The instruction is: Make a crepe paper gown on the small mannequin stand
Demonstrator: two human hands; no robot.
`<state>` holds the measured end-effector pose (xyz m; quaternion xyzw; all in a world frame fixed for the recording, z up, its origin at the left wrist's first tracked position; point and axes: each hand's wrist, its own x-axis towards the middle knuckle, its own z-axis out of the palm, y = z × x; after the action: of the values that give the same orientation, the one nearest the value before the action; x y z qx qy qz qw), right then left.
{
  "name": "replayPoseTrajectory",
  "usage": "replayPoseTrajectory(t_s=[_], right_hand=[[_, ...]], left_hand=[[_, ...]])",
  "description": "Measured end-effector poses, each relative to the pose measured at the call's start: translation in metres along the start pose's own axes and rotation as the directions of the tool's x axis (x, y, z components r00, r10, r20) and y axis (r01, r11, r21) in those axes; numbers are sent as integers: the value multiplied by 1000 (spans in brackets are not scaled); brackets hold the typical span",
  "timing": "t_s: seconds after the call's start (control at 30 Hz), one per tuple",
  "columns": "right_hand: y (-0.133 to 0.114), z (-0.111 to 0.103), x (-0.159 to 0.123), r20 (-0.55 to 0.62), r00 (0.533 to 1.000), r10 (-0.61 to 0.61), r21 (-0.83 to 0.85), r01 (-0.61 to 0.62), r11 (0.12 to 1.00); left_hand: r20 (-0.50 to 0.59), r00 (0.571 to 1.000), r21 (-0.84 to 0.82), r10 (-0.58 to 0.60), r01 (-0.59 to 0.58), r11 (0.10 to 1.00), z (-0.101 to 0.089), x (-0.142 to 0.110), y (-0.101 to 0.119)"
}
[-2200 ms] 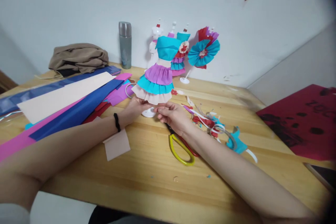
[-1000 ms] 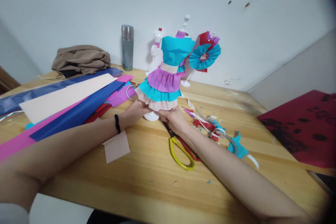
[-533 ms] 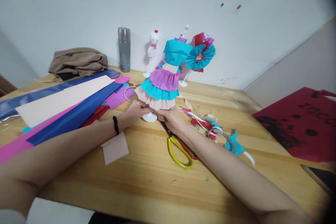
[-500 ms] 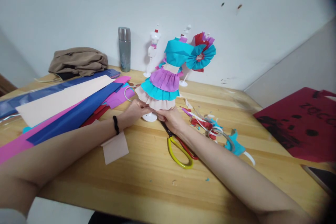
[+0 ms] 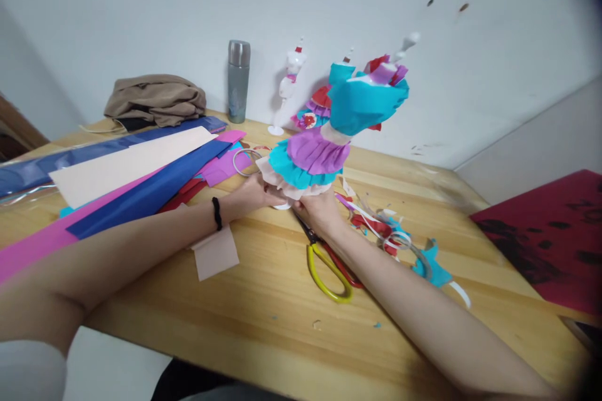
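A miniature dress form (image 5: pixel 410 42) stands in front of me, leaning to the right. It wears a crepe paper dress (image 5: pixel 364 103) with a turquoise bodice, a pale waistband and purple, turquoise and pale pink ruffles. My left hand (image 5: pixel 253 194) is closed at the left of the hem, low by the white base (image 5: pixel 282 206). At the right of the hem, my right hand (image 5: pixel 320 210) is also closed, its fingertips partly under the ruffle. The skirt hides what exactly the fingers grip. Scissors (image 5: pixel 329 272) with yellow and red handles lie beside my right wrist.
Other small dress forms (image 5: pixel 294 72) stand along the wall, some in paper clothes. Coloured paper sheets (image 5: pixel 126 203) lie left, with a flask (image 5: pixel 239 81) and brown cloth (image 5: pixel 157 97) behind. Paper scraps (image 5: pixel 433 266) and a red bag (image 5: pixel 550 238) are on the right.
The dress form has tilted to the right and its top appears nearer. The turquoise paper flower seen beside the bodice is out of sight. The view has shifted slightly; both hands stay at the hem.
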<state>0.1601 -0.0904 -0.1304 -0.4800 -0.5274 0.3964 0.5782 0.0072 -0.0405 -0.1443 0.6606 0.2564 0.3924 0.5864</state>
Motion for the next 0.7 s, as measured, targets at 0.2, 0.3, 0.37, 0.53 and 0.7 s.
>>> replayPoseTrajectory(t_s=[0.2, 0.3, 0.37, 0.53, 0.7], right_hand=[[10, -10, 16, -153, 987, 59, 48, -52, 998], [12, -16, 25, -192, 980, 52, 39, -45, 998], [13, -20, 30, -216, 975, 52, 31, -46, 998], [21, -24, 34, -215, 974, 66, 15, -65, 998], [23, -21, 31, -160, 984, 75, 8, -74, 997]], left_hand=[[6, 998, -55, -65, 65, 996, -5, 5, -13], [-80, 993, -26, -82, 80, 996, -5, 4, -12], [-71, 996, 15, -60, 61, 998, -6, 2, -11], [-56, 996, 87, -63, 68, 994, -9, 3, -10], [4, 1000, 56, -29, 29, 998, -8, 5, -9]])
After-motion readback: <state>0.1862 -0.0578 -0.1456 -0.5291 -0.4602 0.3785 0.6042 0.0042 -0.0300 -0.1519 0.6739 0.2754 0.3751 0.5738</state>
